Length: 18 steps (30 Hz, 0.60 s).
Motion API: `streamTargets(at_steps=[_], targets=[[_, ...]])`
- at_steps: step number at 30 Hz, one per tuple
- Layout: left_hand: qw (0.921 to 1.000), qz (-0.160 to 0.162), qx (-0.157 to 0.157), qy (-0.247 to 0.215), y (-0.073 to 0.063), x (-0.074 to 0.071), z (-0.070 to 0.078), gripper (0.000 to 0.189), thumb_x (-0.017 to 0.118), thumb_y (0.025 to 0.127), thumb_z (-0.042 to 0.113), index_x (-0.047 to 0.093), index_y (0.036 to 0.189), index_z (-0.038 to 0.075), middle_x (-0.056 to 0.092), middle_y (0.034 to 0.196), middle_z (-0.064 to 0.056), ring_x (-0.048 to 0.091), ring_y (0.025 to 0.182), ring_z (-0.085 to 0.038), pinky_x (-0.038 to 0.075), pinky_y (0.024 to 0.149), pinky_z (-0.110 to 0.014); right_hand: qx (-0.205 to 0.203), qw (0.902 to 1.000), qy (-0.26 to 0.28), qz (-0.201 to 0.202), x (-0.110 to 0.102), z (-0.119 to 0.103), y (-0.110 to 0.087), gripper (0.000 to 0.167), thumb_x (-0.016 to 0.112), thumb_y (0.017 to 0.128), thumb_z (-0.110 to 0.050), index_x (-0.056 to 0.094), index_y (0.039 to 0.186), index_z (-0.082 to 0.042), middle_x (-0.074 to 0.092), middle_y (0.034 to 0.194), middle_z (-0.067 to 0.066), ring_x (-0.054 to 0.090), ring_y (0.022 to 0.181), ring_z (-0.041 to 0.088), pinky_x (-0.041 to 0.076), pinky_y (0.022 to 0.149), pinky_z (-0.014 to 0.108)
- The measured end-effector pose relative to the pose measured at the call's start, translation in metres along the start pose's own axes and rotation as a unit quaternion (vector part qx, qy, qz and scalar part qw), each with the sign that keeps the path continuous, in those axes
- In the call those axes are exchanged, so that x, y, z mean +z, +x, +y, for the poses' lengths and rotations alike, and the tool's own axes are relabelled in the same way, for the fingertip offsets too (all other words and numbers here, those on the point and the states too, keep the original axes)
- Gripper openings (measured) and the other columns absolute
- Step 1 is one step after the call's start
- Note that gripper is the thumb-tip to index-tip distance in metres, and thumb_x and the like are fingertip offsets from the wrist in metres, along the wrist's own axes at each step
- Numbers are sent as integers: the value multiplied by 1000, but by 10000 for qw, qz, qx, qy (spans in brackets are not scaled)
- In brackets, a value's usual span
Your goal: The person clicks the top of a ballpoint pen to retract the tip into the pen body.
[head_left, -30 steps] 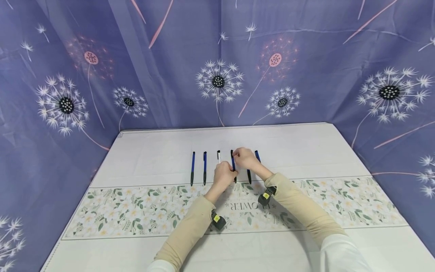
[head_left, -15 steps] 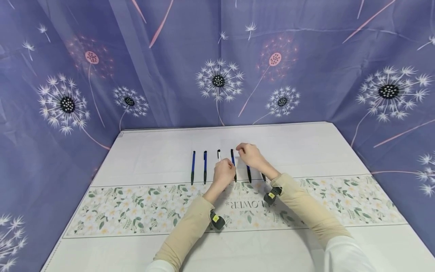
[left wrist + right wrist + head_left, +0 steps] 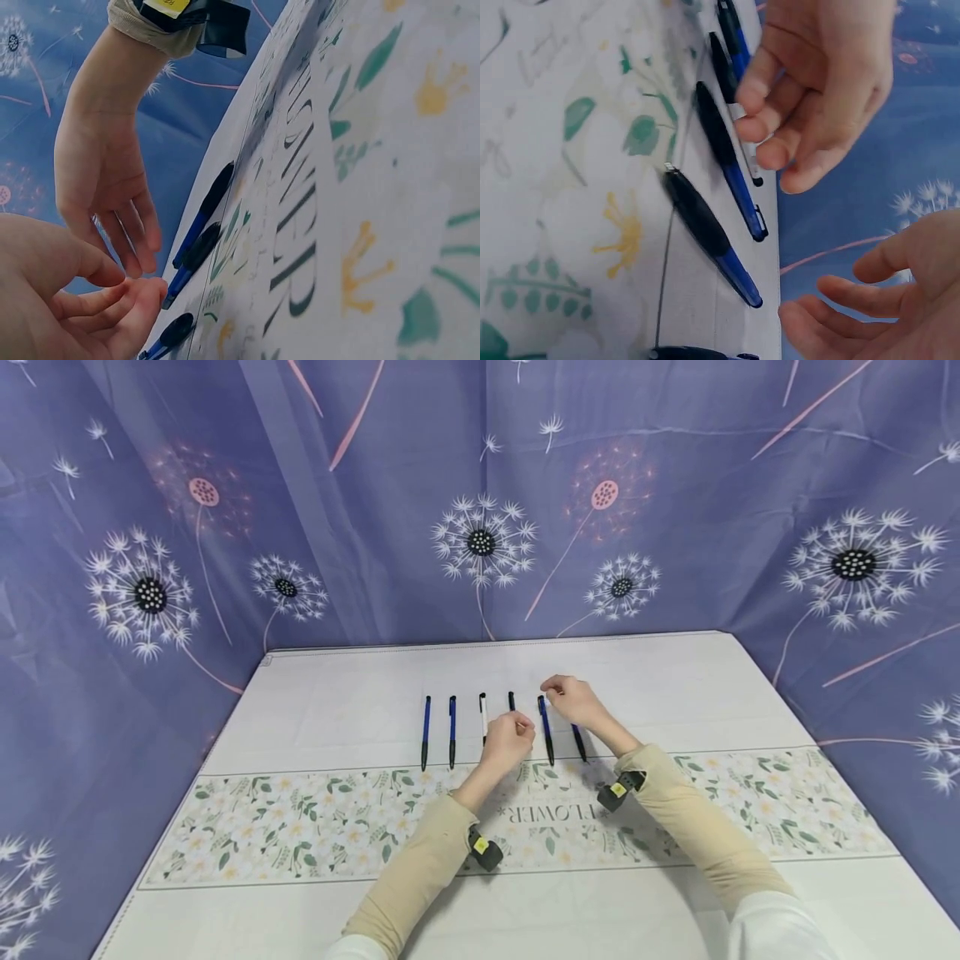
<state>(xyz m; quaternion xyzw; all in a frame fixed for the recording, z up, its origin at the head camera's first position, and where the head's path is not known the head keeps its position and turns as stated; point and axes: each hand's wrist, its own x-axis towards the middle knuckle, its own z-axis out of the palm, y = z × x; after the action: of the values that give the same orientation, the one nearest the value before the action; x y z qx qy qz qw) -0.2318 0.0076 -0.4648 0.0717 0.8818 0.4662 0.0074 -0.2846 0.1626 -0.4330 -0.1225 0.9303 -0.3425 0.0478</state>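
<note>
Several pens lie side by side on the white table cover, blue with black grips except for one white pen [image 3: 483,717]. My left hand [image 3: 508,742] hovers over the fourth pen [image 3: 512,700] from the left, hiding its lower part. To its right, the fifth pen [image 3: 546,731] shows whole. My right hand [image 3: 577,702] is just right of that pen's top and covers the upper end of the rightmost pen [image 3: 579,743]. In the right wrist view, the fingers of both hands are loosely bent, with nothing between them.
Two more blue pens, one outermost [image 3: 426,732] and one beside it [image 3: 452,731], lie left of the white pen. A printed floral band [image 3: 300,827] crosses the table cover in front of the row. Purple dandelion curtains [image 3: 375,527] surround the table's back and sides.
Both hands have come away from the fourth pen and shifted right, the right hand farther. The fifth pen, partly covered before, now shows whole.
</note>
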Motion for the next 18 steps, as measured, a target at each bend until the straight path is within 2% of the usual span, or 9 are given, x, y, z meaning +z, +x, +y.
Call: streamTargets(at_steps=[3,6,8,10,13,18], targets=[[9998,-104,-19,-172,-1,2,3,16,57,90,4,68,100,1,72,82,-11,68,64,-13,52,56,-18,297,9981,523,-157,-6,3,-2,37,37,100,-10,56,127,5,64,109,27,59,78,28,47,65,28],[9996,-217,-72,-137,-1,4,6,16,57,91,4,68,102,1,73,87,-12,68,68,-13,53,59,-18,645,9900,1188,-402,-12,6,-4,39,34,101,-12,51,132,6,59,120,29,62,99,34,56,80,36],[9996,-279,-77,-59,-1,5,7,15,59,90,5,68,102,1,72,91,-13,69,75,-16,55,63,-19,889,9819,1586,-541,-14,9,-3,40,33,102,-13,48,134,6,56,125,29,60,108,36,56,89,40],[9994,-337,-46,76,-1,7,8,15,60,90,5,68,102,2,72,94,-13,69,81,-18,56,66,-21,1118,9724,1935,-671,-15,11,-2,41,32,103,-14,47,135,7,55,125,27,59,109,34,55,93,42],[9989,-416,-13,204,-1,9,9,15,61,90,5,69,102,2,73,94,-13,69,84,-20,56,67,-23,1258,9619,2281,-827,-15,14,-1,42,32,104,-15,45,135,9,57,117,23,60,100,26,56,92,40],[9982,-549,-27,235,-2,12,13,15,63,90,6,68,103,0,73,93,-14,70,82,-21,57,67,-24,1284,9521,2591,-998,-14,18,-1,44,33,103,-15,42,137,12,56,116,21,60,98,23,53,97,43]])
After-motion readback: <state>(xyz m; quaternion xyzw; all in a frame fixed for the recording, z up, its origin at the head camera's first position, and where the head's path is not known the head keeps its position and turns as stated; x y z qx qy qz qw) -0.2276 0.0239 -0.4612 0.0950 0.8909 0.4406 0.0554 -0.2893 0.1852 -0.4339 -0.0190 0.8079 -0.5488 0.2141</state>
